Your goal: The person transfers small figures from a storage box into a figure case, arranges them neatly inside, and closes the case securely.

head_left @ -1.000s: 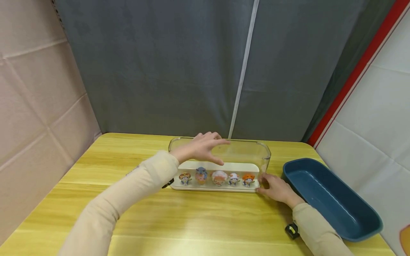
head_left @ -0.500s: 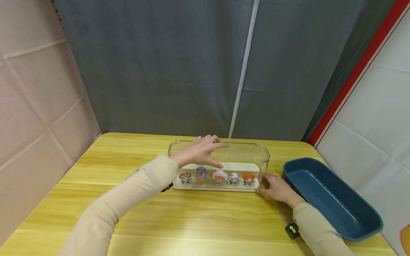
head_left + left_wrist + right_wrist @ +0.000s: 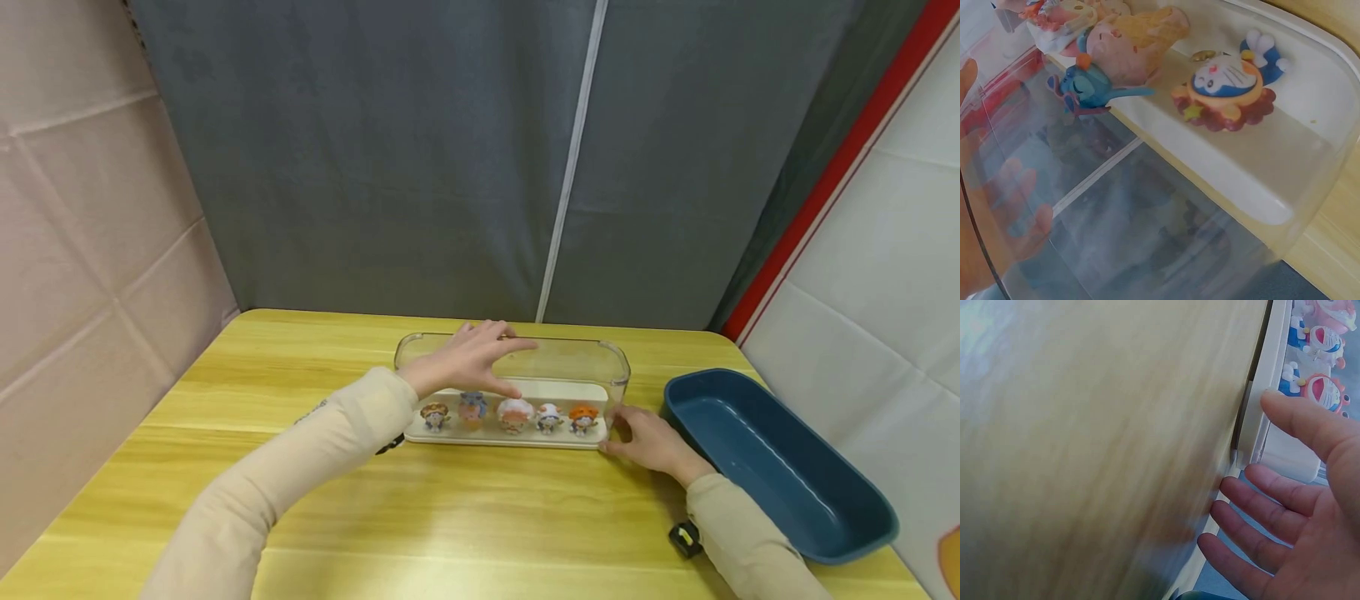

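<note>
A clear plastic display cover [image 3: 577, 360] stands over a long white base [image 3: 558, 388]. Several small cartoon figurines [image 3: 513, 415] are lined up on the base, seen through the cover. My left hand [image 3: 468, 360] spans the cover's top and grips it, thumb toward me and fingers at the far side. Through the clear wall, the left wrist view shows a figurine [image 3: 1225, 87] with a brown ruffled collar. At the base's right front corner, my right hand [image 3: 648, 446] holds the base, its thumb [image 3: 1291, 419] on the front edge and its other fingers by the end.
A deep blue rectangular tub [image 3: 780, 471] stands on the table to the right, close to my right forearm. Behind the wooden table [image 3: 480, 517] hangs a dark grey curtain [image 3: 375, 167]. Light panels rise on both sides.
The clear cover has come down slightly toward the white base, and my left hand has lowered with it. My right hand has stayed at the base's corner.
</note>
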{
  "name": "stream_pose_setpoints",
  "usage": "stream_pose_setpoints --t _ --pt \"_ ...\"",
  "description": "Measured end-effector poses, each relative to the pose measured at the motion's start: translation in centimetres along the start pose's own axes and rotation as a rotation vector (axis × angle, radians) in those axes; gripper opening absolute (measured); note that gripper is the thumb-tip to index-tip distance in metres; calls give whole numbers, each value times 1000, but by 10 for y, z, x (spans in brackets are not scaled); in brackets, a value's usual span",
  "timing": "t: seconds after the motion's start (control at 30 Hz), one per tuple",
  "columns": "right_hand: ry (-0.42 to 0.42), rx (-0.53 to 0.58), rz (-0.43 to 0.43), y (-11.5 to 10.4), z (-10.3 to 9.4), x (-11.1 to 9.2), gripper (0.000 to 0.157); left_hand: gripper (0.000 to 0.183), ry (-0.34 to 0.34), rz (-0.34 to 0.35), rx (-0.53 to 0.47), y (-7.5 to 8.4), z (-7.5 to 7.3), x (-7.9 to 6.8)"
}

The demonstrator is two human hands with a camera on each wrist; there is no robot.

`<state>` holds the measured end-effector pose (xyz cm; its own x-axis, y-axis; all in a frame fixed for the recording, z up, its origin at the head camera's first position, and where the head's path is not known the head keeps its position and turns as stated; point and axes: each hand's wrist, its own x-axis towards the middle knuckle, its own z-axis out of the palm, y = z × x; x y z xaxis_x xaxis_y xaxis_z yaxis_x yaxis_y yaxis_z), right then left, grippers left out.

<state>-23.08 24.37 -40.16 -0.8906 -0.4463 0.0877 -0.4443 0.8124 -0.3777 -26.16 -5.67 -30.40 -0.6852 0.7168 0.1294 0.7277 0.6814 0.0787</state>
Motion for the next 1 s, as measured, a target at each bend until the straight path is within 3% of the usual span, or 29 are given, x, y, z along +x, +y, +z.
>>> stream_pose_setpoints --t 0.43,1.0 --pt "-18 -15 17 3 0 2 36 72 23 20 4 -4 6 0" --pt "-52 -42 87 3 -2 0 53 75 -31 28 39 -4 3 4"
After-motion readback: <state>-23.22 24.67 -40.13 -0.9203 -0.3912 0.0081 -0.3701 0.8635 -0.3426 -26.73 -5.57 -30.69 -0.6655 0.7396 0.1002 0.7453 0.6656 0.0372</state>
